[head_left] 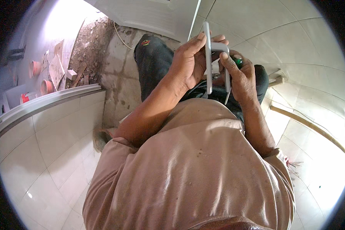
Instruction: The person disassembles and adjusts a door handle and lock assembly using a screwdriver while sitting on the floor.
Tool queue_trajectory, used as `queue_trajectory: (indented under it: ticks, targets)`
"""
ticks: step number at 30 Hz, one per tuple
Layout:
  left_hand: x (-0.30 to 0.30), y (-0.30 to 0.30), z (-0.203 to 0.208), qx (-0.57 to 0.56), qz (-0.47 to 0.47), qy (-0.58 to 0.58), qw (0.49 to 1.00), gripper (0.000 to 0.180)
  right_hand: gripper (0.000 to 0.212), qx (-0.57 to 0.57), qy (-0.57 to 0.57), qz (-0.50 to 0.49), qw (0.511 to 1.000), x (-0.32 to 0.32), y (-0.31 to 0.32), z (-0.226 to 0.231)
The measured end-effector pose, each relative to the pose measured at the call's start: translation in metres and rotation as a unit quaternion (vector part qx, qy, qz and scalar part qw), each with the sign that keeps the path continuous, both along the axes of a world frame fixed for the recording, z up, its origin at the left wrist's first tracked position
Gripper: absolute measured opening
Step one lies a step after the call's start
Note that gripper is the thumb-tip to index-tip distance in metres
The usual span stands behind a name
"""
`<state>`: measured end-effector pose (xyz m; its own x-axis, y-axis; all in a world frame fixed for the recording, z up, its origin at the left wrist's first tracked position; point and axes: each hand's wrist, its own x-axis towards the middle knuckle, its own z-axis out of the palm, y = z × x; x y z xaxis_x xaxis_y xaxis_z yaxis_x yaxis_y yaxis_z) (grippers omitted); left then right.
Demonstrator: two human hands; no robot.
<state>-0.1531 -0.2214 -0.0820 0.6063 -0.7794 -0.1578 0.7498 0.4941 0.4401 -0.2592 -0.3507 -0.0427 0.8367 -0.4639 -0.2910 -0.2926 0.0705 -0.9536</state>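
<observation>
Head: grey handle [208, 61], trouser logo [145, 42]

Left hand [191, 61] grips a silver door handle [208, 73], its long plate upright in view. Right hand [244, 76] touches the lever side, a green-handled tool [238, 61] held in the same hand. Dark trousers [153, 57] beneath both. White panel [153, 17] ahead; bare dirt [90, 42] ahead left; wooden stick [310, 128] on right, near pale tiles [299, 105].
</observation>
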Motion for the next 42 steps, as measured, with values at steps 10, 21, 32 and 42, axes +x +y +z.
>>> queue_trajectory:
  ticks: [10, 21, 32, 42]
  targets:
    - [-0.014, 0.001, 0.000, 0.177, 0.010, -0.047, 0.983, 0.049, 0.042, -0.211, 0.020, 0.029, 0.977, -0.004, 0.010, 0.013]
    - [-0.014, -0.001, 0.009, 0.153, 0.016, -0.022, 0.988, 0.050, 0.045, -0.227, -0.016, 0.026, 0.973, -0.009, -0.003, 0.013]
    - [-0.012, 0.007, -0.009, 0.185, -0.065, -0.006, 0.981, 0.042, 0.030, -0.363, -0.075, 0.136, 0.919, -0.018, -0.029, 0.018]
    - [-0.020, 0.001, 0.007, 0.183, -0.066, -0.007, 0.981, 0.040, 0.032, -0.495, -0.083, 0.213, 0.839, -0.016, -0.041, 0.025]
